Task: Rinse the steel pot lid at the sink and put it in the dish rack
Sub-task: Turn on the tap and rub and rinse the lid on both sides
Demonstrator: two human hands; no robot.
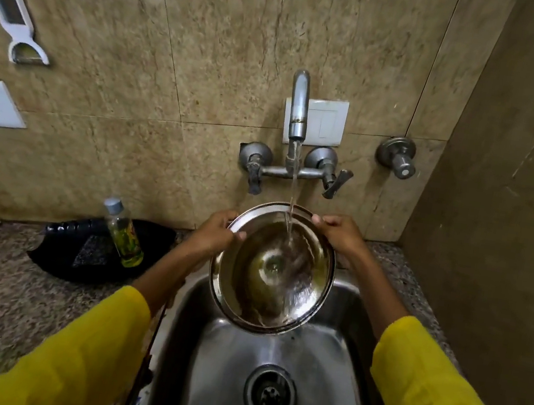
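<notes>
I hold the round steel pot lid (271, 269) over the steel sink (333, 378), its hollow inner side facing me and tilted toward me. My left hand (215, 234) grips its left rim and my right hand (340, 236) grips its upper right rim. Water runs from the wall tap (299, 103) in a thin stream onto the inside of the lid and flows down across it. No dish rack is in view.
A small clear bottle with green liquid (124, 234) stands on a black tray (91, 254) on the granite counter to the left. Two tap handles (294, 171) sit on the tiled wall, a peeler (7, 4) hangs upper left. A wall closes the right side.
</notes>
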